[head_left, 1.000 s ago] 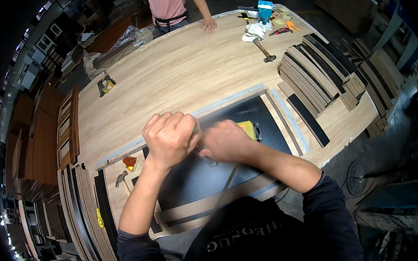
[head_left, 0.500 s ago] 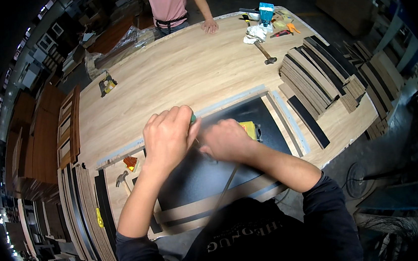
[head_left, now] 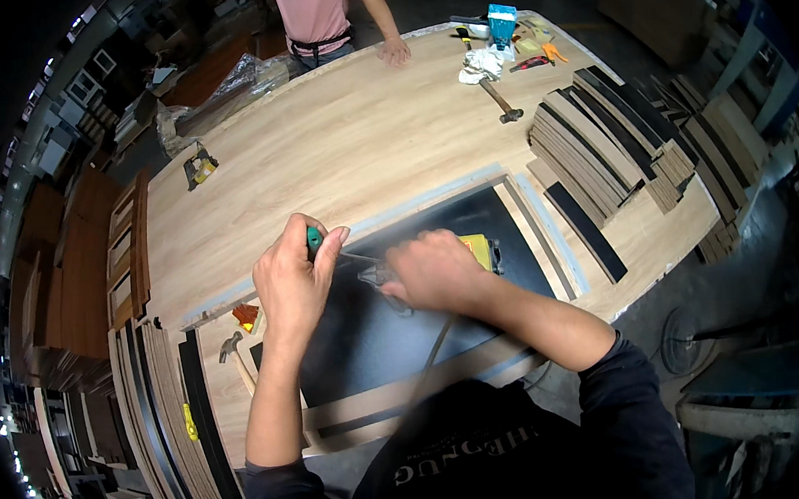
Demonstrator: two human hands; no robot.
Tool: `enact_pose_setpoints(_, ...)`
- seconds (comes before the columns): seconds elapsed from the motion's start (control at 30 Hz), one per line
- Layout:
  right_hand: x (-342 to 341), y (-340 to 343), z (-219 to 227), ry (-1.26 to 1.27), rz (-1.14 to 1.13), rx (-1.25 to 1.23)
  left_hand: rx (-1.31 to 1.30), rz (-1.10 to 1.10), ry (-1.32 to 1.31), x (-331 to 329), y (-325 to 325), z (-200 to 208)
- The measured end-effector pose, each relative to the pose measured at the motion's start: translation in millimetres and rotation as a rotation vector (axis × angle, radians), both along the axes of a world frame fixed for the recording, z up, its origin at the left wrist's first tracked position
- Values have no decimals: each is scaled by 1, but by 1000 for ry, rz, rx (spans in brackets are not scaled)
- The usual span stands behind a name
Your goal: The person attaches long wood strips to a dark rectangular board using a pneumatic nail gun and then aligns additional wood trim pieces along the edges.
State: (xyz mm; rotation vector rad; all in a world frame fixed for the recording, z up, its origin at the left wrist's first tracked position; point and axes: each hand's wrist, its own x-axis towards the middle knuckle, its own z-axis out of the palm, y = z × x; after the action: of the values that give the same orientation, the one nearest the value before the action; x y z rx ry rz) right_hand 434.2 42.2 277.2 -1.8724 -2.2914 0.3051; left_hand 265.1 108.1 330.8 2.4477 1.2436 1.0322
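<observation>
While gripped, green screwdriver handle [head_left: 314,242] pokes above left-hand fingers [head_left: 298,258].

A small upright blue cardboard box with a white patch on its front [head_left: 501,24] stands near the far right corner of the pale wood-grain table [head_left: 353,149], just beside a crumpled white cloth. At the far left edge, a crinkled clear plastic wrapping [head_left: 247,77] lies bunched over dark goods. No signs or screens show.
</observation>
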Motion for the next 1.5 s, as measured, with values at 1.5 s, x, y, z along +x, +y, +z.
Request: enact_pose_setpoints(1.5,-17,12,-16,-91,79,73,621,-261,299,20,28,-9)
